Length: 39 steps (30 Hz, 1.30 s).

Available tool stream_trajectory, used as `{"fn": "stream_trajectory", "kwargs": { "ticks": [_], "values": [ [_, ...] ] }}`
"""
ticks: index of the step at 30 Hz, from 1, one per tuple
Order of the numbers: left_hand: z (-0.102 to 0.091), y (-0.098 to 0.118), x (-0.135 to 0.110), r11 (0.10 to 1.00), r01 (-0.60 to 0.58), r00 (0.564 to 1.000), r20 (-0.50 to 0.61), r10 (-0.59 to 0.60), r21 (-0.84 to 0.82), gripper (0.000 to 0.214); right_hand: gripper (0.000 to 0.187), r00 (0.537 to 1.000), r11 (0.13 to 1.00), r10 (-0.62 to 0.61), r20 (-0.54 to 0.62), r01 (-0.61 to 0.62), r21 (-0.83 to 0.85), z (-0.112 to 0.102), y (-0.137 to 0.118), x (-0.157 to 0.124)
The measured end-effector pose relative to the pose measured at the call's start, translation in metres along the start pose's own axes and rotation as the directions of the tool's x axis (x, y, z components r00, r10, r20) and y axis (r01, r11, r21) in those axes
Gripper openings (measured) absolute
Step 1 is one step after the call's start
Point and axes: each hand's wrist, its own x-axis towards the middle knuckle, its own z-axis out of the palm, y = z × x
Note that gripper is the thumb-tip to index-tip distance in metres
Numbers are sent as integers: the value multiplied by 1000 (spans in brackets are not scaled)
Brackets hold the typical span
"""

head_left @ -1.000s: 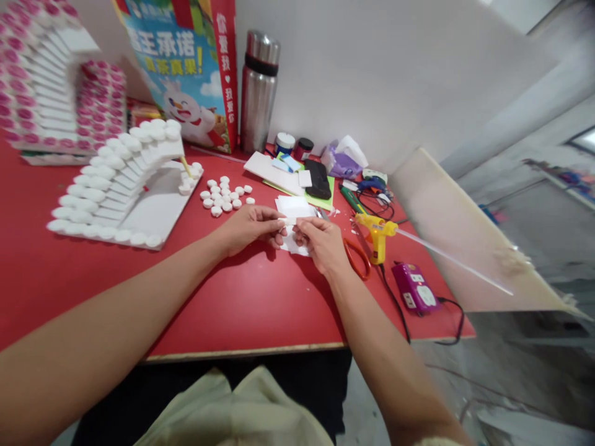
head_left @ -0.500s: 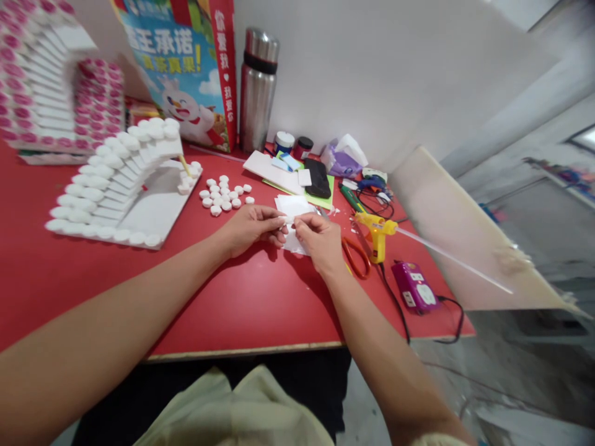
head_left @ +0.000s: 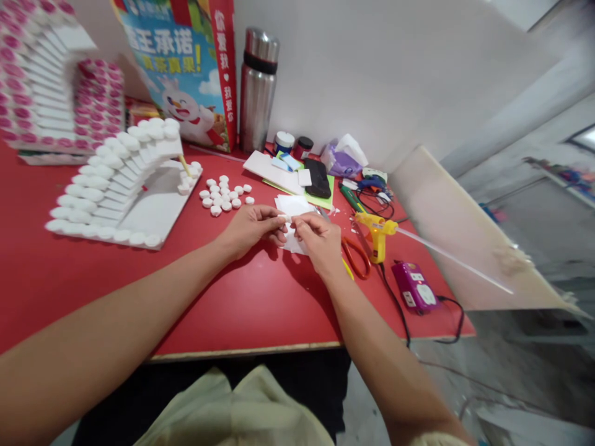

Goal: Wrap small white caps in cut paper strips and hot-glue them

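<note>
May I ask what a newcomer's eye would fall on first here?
Probably the white staircase model at left on the red table, a pink-dotted model behind it. Mid-table, the left hand pinches a small white piece beside the right hand. Further right, the yellow glue gun stands out.

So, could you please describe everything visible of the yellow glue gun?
The yellow glue gun, plastic by its look, rests on the red table, right of the right hand, untouched. Its handle points toward the table's near edge. A long translucent stick juts from its rear, a dark cord from the handle's foot.
</note>
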Motion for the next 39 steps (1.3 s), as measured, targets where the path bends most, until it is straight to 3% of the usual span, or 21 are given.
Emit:
{"fn": "stream_trajectory", "kwargs": {
  "ticks": [17,27,31,34,39],
  "values": [
    [7,1,-7,991,-110,991,-71,116,75,42,19,990,987,-139,1,139,-82,-1,-4,-3],
    [7,-2,-4,964,-227,953,-170,249,139,40,23,992,992,-113,51,110,67,3,4,-8],
    [4,-3,-2,944,-279,935,-175,309,179,34,26,985,987,-158,72,157,13,1,5,-8],
    [4,-3,-2,933,-313,926,-162,341,178,34,28,959,954,-275,69,281,-102,-1,5,-8],
    [4,-1,-3,936,-310,938,-111,330,164,36,32,862,822,-499,91,504,-265,-2,3,-8]
  ]
}}
